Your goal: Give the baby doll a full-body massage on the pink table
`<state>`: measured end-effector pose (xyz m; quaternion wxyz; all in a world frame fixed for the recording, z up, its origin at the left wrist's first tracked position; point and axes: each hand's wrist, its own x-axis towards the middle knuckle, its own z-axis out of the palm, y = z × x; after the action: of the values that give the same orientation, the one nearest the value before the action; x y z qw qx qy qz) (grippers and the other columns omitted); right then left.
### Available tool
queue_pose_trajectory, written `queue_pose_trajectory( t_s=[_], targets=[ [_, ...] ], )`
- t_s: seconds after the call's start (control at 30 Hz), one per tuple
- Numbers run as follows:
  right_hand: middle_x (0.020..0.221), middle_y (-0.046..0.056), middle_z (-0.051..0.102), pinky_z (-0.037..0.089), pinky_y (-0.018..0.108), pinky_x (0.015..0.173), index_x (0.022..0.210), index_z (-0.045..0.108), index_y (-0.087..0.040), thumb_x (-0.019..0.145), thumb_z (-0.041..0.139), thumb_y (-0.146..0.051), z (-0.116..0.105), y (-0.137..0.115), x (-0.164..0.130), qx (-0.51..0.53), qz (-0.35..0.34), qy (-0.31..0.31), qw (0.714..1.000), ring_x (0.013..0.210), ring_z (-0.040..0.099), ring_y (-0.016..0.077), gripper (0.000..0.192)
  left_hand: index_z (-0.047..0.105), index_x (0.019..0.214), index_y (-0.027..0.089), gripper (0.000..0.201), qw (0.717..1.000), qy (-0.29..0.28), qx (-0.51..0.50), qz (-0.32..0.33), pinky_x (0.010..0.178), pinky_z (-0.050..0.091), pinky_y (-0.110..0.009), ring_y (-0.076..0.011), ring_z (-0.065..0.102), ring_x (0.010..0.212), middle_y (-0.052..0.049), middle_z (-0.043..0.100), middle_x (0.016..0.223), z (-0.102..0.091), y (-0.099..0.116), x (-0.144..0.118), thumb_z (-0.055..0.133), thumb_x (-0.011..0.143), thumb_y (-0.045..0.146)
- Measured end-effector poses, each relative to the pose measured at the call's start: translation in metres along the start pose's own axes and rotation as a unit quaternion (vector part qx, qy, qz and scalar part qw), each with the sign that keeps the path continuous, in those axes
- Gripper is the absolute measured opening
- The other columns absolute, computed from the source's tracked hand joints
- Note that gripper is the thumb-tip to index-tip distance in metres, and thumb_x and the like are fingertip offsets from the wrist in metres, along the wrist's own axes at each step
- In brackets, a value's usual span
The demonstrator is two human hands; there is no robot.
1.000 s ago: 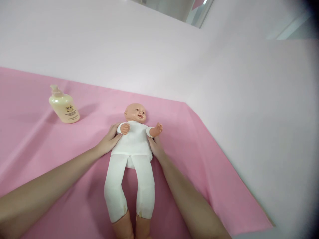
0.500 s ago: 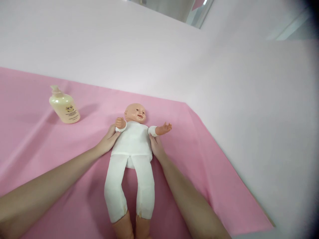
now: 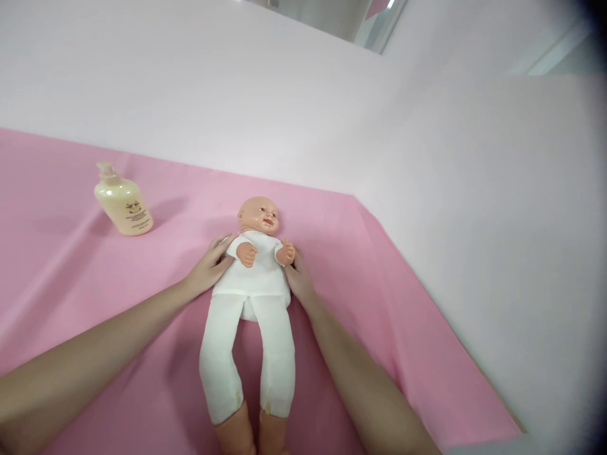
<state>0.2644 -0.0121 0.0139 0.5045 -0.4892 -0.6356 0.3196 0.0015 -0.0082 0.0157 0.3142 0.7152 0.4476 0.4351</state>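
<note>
A baby doll (image 3: 253, 278) in a white suit lies on its back on a pink sheet (image 3: 95, 297), head away from me. My left hand (image 3: 208, 268) presses against the doll's upper arm on the left. My right hand (image 3: 298, 281) grips the doll's other upper arm on the right. Both of the doll's small arms are folded inward over its chest. Its bare feet reach the bottom edge of the view.
A cream pump bottle (image 3: 122, 203) stands on the sheet at the far left. The pink sheet ends at a pale wall behind and at a diagonal edge (image 3: 427, 309) on the right, beside a pale surface.
Half a second ago the doll's arms were spread out to the sides. My hands have pushed them inward, and they now lie together over the chest.
</note>
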Motion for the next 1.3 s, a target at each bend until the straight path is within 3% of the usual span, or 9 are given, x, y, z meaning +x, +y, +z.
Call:
queue_pose_trajectory(
  t_s=[0.23,0.43,0.57,0.83,1.0,1.3],
  targets=[
    [0.144,0.004,0.054,0.032,0.046,0.122,0.135,0.06,-0.035,0.091,0.052,-0.033,-0.001,0.003,-0.002,-0.01,-0.02,-0.009,1.0,0.138,0.048,0.0221,0.045,0.045,0.149,0.031,0.052,1.0,-0.003,-0.005,-0.002,0.12,0.035,-0.046,-0.0281,0.037,0.145,-0.008,0.043,0.15,0.0,0.0,-0.001,0.049,0.098,0.04],
    [0.143,0.007,0.057,0.032,0.048,0.121,0.136,0.058,-0.029,0.093,0.053,-0.043,0.0,0.002,-0.001,-0.02,-0.009,-0.007,1.0,0.139,0.047,0.026,0.045,0.047,0.144,0.028,0.049,1.0,0.001,0.0,0.005,0.121,0.032,-0.048,-0.028,0.04,0.141,-0.009,0.047,0.146,-0.001,0.005,-0.001,0.05,0.098,0.043],
    [0.148,0.011,0.053,0.032,0.05,0.121,0.143,0.051,-0.025,0.093,0.053,-0.053,0.0,0.007,0.0,-0.009,0.013,-0.004,1.0,0.141,0.046,0.029,0.058,0.049,0.139,0.027,0.045,1.0,0.012,-0.005,0.006,0.117,0.036,-0.049,-0.0289,0.044,0.135,-0.01,0.052,0.139,-0.001,0.006,-0.001,0.046,0.099,0.047],
    [0.159,0.009,0.041,0.023,0.049,0.126,0.151,0.041,-0.024,0.091,0.052,-0.057,0.001,0.014,0.002,0.011,0.046,0.009,0.999,0.151,0.032,0.0265,0.069,0.044,0.142,0.021,0.053,0.999,0.03,-0.013,0.024,0.121,0.029,-0.048,-0.0277,0.042,0.14,-0.012,0.049,0.145,0.004,-0.015,0.002,0.039,0.101,0.054],
    [0.159,0.01,0.043,0.025,0.051,0.125,0.147,0.046,-0.023,0.092,0.051,-0.058,-0.001,0.012,0.001,0.018,0.058,-0.002,0.998,0.15,0.036,0.0277,0.066,0.04,0.144,0.019,0.056,0.999,0.028,-0.026,0.025,0.122,0.027,-0.049,-0.028,0.041,0.141,-0.014,0.047,0.148,0.005,-0.02,0.003,0.037,0.101,0.055],
    [0.155,0.013,0.047,0.028,0.052,0.124,0.148,0.045,-0.021,0.089,0.056,-0.055,0.0,0.009,0.001,-0.014,0.047,-0.002,0.999,0.147,0.039,0.0295,0.069,0.048,0.142,0.023,0.05,0.999,0.025,0.009,0.033,0.118,0.033,-0.049,-0.0282,0.043,0.138,-0.011,0.051,0.144,0.002,-0.012,0.001,0.04,0.101,0.052]
  ],
)
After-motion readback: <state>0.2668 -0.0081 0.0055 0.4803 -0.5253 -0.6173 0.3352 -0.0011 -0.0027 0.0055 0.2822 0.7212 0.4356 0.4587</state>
